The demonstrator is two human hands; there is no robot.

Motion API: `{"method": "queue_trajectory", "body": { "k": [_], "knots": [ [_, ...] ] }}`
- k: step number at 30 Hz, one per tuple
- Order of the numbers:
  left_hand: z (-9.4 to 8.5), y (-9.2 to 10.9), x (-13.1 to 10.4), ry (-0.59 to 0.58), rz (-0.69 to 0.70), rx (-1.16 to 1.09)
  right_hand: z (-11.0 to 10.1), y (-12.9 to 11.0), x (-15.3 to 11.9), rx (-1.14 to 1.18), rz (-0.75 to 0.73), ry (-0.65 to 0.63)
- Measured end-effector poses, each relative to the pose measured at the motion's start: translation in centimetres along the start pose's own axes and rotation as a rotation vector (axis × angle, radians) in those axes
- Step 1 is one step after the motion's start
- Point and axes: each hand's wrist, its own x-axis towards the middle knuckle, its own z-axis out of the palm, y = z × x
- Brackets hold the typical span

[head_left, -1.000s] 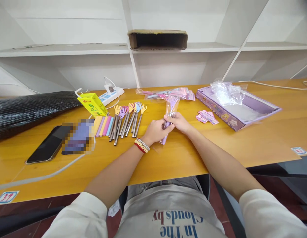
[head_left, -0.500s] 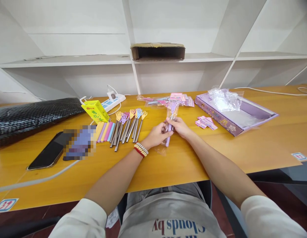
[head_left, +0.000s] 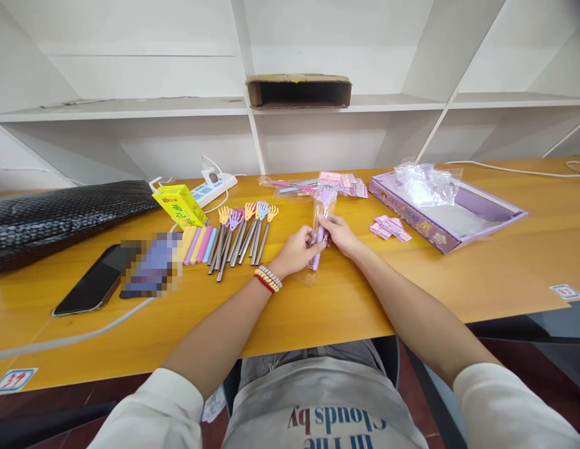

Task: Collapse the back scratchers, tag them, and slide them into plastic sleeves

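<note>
Purple back scratcher (head_left: 320, 234), seen from the head view, stands out just right of the frame's centre, its clawed head towards the top of the frame and its handle towards the bottom, inside a clear plastic sleeve (head_left: 309, 278) whose loose end shows below it. The left hand (head_left: 297, 252) comes in from the lower left, beaded bracelets (head_left: 268, 278) on its wrist, with its fingers curled about the sleeved handle and the thumb pressed on top. From the right, the right hand (head_left: 340, 236) pinches the sleeve and handle a little higher up with thumb and fingers; its farther fingers are partly hidden. Left of the hands, metal-shafted scratchers (head_left: 243, 234) with coloured claw heads lie bunched on the worktop (head_left: 280, 321), next to a row of pastel handles (head_left: 199, 245). Behind those are a yellow box (head_left: 181, 206) and a white power strip (head_left: 215, 190); at mid-left lie a black phone (head_left: 91, 284) and a dark bubble-wrapped bundle (head_left: 65, 215). Packaged scratchers (head_left: 337, 181) are piled just beyond the held one. Right of centre, small pink cards (head_left: 390, 228) overlap near a purple display box (head_left: 496, 215) with clear bags (head_left: 430, 184) in it. On a white shelf at upper centre sits a cardboard box (head_left: 299, 91), its dark opening facing forward.
</note>
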Motion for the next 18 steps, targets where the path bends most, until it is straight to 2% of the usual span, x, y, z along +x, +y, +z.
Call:
{"method": "queue_trajectory", "body": {
  "k": [3, 6, 10, 12, 18],
  "knots": [
    [0.1, 0.0, 0.0, 0.006, 0.003, 0.027, -0.2, -0.1, 0.1, -0.025, -0.084, 0.087],
    [0.1, 0.1, 0.1, 0.065, -0.001, 0.069, -0.6, -0.3, 0.4, -0.001, -0.189, 0.254],
    [-0.1, 0.1, 0.2, 0.337, 0.090, 0.290, -1.1, -0.6, 0.8, 0.036, -0.256, 0.456],
    [-0.4, 0.0, 0.3, 0.431, 0.131, 0.413, -1.4, -0.7, 0.9, 0.058, -0.250, 0.519],
    [-0.7, -0.4, 0.2, 0.394, 0.143, 0.613, -1.4, -0.7, 1.0, 0.089, -0.248, 0.562]
  ]
}}
